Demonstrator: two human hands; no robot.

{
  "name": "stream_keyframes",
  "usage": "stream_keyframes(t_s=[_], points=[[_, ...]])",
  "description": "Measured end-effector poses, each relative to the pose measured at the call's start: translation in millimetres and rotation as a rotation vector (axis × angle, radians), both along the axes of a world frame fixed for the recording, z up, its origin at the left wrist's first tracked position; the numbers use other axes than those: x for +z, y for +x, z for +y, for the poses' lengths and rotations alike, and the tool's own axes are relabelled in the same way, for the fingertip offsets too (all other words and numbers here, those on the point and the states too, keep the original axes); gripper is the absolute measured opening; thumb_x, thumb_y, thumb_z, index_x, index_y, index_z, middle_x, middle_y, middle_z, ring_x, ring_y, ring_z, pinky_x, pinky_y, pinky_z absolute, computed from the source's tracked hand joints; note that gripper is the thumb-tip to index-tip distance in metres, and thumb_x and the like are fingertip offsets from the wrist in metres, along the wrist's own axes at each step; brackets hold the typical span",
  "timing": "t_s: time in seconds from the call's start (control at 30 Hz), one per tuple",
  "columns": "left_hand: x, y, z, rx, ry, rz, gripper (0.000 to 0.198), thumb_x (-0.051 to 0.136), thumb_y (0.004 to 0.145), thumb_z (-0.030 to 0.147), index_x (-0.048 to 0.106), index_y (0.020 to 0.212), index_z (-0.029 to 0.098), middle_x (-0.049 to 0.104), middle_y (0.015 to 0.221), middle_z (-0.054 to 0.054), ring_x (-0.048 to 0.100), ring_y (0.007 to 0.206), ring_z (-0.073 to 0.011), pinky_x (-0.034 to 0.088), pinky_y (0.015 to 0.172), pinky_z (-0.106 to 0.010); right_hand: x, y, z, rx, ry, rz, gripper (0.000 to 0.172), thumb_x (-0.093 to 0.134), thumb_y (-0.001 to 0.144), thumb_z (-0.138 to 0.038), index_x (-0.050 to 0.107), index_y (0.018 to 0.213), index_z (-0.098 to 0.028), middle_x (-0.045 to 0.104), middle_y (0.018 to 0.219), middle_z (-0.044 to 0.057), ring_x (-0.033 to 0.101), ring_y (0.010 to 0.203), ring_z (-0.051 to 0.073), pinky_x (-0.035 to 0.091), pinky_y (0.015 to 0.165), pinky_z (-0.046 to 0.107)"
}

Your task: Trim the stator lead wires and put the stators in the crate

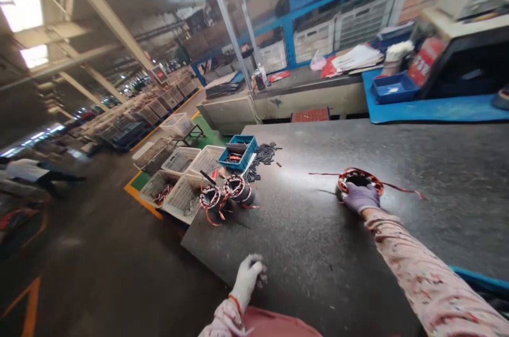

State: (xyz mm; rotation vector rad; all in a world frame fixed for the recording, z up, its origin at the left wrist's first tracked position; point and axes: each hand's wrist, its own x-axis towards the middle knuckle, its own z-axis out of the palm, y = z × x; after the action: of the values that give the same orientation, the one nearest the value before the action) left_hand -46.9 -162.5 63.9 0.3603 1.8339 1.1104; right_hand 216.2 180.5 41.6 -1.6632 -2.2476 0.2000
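White crates [181, 199] stood beyond bench's [302, 252] left edge; blue tray [393, 88] sat on blue mat [437, 110] past far edge; papers [356, 59] lay on counter [310, 82] behind; person [27, 171] in aisle, left.

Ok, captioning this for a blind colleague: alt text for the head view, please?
A right hand in a purple glove rests on a wire-wrapped coil on a dark workbench, while the left hand in a white glove holds small dark pieces. Two more coils stand beside white baskets and a blue crate.
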Motion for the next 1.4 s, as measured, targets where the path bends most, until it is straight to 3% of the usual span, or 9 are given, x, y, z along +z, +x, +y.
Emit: stream_keyframes(t_s=[0.2,0.37,0.57,0.7,0.83,0.9,1.2,1.3,1.4], points=[[54.8,26,40,-0.269,0.078,-0.005,0.031,0.058,0.061,0.03,0.057,0.088,0.014,0.061,0.068,0.0,0.054,0.052,-0.0077,0.039,0.049,-0.019,-3.3,9,-81,0.232,-0.138,-0.11,0.049,0.059,0.066,-0.017,0.067,0.114,-0.019,0.063,0.117,0.013,0.055,0.115,0.027,0.033,0.107,0.045],[77.7,34,63,-0.507,0.173,0.1,0.027,0.056,0.072,0.024,0.063,0.096,0.013,0.064,0.076,-0.002,0.056,0.057,-0.0078,0.045,0.057,-0.021,1.9,3,-141,0.378,-0.209,-0.137,0.05,0.058,0.07,-0.016,0.066,0.119,-0.016,0.06,0.124,0.015,0.05,0.123,0.026,0.033,0.109,0.043],[63.1,27,63,-0.623,0.171,0.166,0.027,0.056,0.077,0.021,0.063,0.102,0.012,0.063,0.077,-0.001,0.054,0.057,-0.0067,0.048,0.063,-0.021,3.3,-8,-185,0.467,-0.226,-0.077,0.038,0.053,0.08,-0.036,0.07,0.109,-0.018,0.063,0.118,0.014,0.054,0.116,0.027,0.038,0.103,0.044],[48.6,25,54,-0.659,0.162,0.155,0.028,0.054,0.08,0.022,0.062,0.105,0.012,0.063,0.082,-0.001,0.055,0.06,-0.0066,0.048,0.065,-0.021,-1.4,-19,-203,0.391,-0.194,0.003,0.03,0.054,0.076,-0.038,0.07,0.093,-0.02,0.069,0.102,0.01,0.057,0.107,0.029,0.03,0.105,0.052],[43.8,25,50,-0.739,0.192,0.253,0.027,0.052,0.083,0.023,0.063,0.106,0.014,0.064,0.083,0.0,0.056,0.066,-0.0072,0.049,0.07,-0.021,3.5,-26,-205,0.25,-0.288,0.071,0.047,0.058,0.07,-0.041,0.065,0.108,-0.014,0.068,0.102,0.014,0.056,0.108,0.032,0.025,0.108,0.053],[43.3,24,50,-0.766,0.204,0.291,0.028,0.051,0.084,0.023,0.063,0.108,0.014,0.064,0.084,0.0,0.057,0.067,-0.0074,0.049,0.075,-0.021,9.2,-26,-202,0.242,-0.309,0.086,0.053,0.061,0.067,-0.041,0.064,0.11,-0.011,0.069,0.096,0.016,0.057,0.106,0.033,0.026,0.108,0.054],[45.5,27,53,-0.874,0.184,0.386,0.032,0.048,0.086,0.024,0.063,0.112,0.014,0.068,0.099,-0.003,0.062,0.084,-0.0104,0.048,0.09,-0.024,21.3,-24,-208,0.204,-0.32,0.335,0.026,0.059,0.067,-0.034,0.072,0.084,-0.019,0.071,0.092,0.01,0.063,0.095,0.027,0.047,0.094,0.042],[52.9,28,56,-0.963,0.194,0.498,0.032,0.047,0.088,0.024,0.062,0.115,0.015,0.067,0.11,-0.004,0.062,0.098,-0.013,0.045,0.097,-0.025,18.1,-21,-225,0.062,-0.263,0.458,0.031,0.056,0.071,-0.04,0.071,0.086,-0.018,0.071,0.095,0.011,0.065,0.094,0.026,0.05,0.091,0.04],[65.0,34,64,-1.125,0.181,0.708,0.036,0.047,0.09,0.031,0.059,0.122,0.017,0.064,0.12,-0.006,0.06,0.108,-0.0169,0.046,0.098,-0.028,15.1,-8,-240,-0.163,-0.198,0.547,0.046,0.049,0.079,-0.051,0.068,0.101,-0.014,0.07,0.096,0.013,0.066,0.088,0.026,0.054,0.082,0.04]])
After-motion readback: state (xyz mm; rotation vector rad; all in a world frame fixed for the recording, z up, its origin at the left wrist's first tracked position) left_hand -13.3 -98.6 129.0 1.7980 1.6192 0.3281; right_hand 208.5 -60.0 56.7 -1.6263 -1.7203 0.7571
